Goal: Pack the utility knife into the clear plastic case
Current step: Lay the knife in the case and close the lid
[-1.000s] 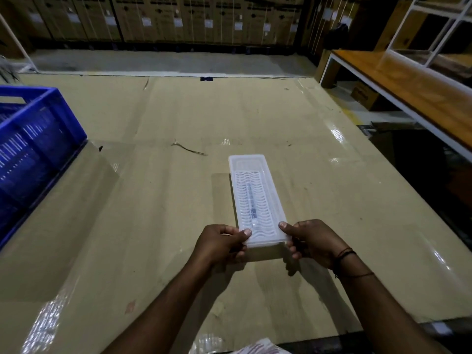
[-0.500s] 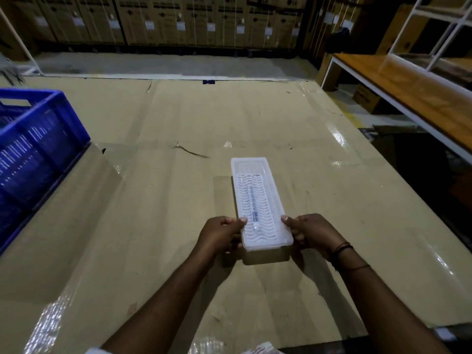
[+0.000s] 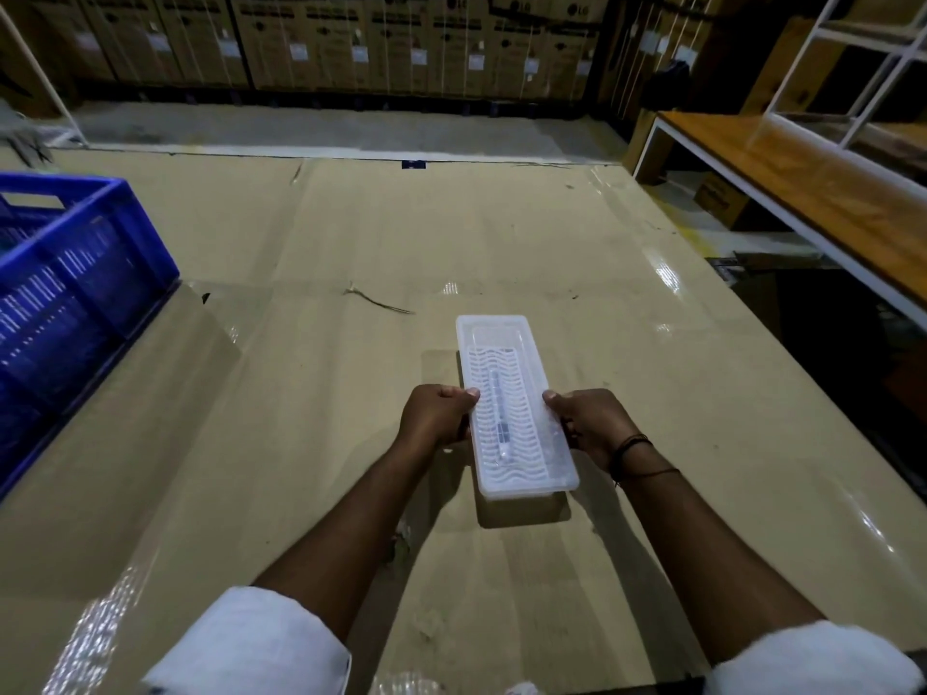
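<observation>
The clear plastic case (image 3: 514, 373) is long, shut with its wavy-ribbed lid on, and lies lengthwise on the cardboard-covered table (image 3: 501, 233). Through the lid the utility knife (image 3: 499, 418) shows as a slim pale shape along the middle. My left hand (image 3: 436, 416) grips the case's left long edge, thumb on the lid. My right hand (image 3: 589, 423) grips the right long edge the same way, about halfway along the case. A shadow lies under the case's near end.
A blue slatted crate (image 3: 75, 283) stands at the table's left edge. A wooden bench with a white frame (image 3: 802, 193) runs along the right, past a dark gap. Stacked cardboard boxes (image 3: 351, 37) line the far wall. A thin twig (image 3: 376, 301) lies beyond the case.
Both hands have slid forward from the case's near end to its middle along the long edges. The near end of the case now stands clear of my hands.
</observation>
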